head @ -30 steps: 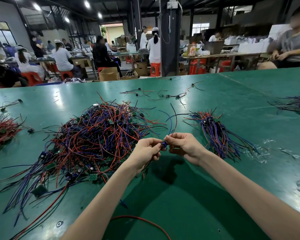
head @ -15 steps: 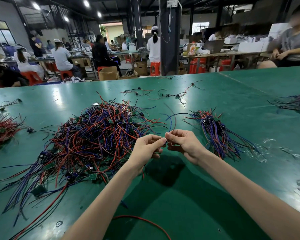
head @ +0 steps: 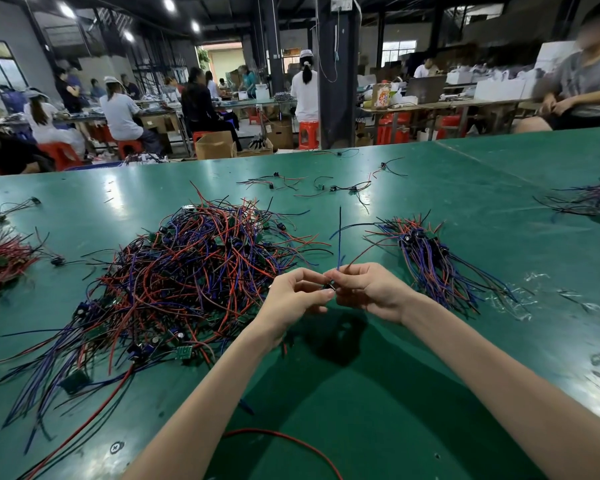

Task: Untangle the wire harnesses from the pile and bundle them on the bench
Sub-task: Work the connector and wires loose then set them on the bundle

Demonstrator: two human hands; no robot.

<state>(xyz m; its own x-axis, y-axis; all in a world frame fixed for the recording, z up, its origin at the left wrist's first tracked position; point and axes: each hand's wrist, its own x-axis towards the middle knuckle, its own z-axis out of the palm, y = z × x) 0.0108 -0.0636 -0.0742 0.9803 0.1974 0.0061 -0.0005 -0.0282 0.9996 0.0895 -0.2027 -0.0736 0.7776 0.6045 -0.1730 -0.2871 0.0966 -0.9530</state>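
Wire harnesses (head: pixel 174 258) are spread over the green bench (head: pixel 378 403) in several groups. At the far left edge lies a mostly red cluster (head: pixel 0 258), partly cut off by the frame. Right of it, well apart, sits the big tangled pile (head: pixel 187 289) of red, blue and black leads, with a small green circuit board (head: pixel 183 353) showing at its near edge. Long strands trail from it toward the lower left corner. Just right of the pile, the left hand (head: pixel 297 296) pinches a single harness (head: pixel 330 287) by its small dark end, thumb against fingertips. The right hand (head: pixel 369 289) meets it fingertip to fingertip and pinches the same dark end from the other side, fingers curled in. From that pinch a blue lead (head: pixel 340 233) stands nearly straight up and a second lead slants up to the right. Below the forearms a loose red wire (head: pixel 284 438) curves across the bench. Beyond the hands, on the far side, a few separate harnesses (head: pixel 326 187) lie scattered. Right of the right hand, near but not touching, lies a neater bundle (head: pixel 430 261), its leads running the same way. Beside its near end lie scraps of clear plastic (head: pixel 513 301). At the far right edge another cluster (head: pixel 589 202) of dark and purple leads lies on the bench
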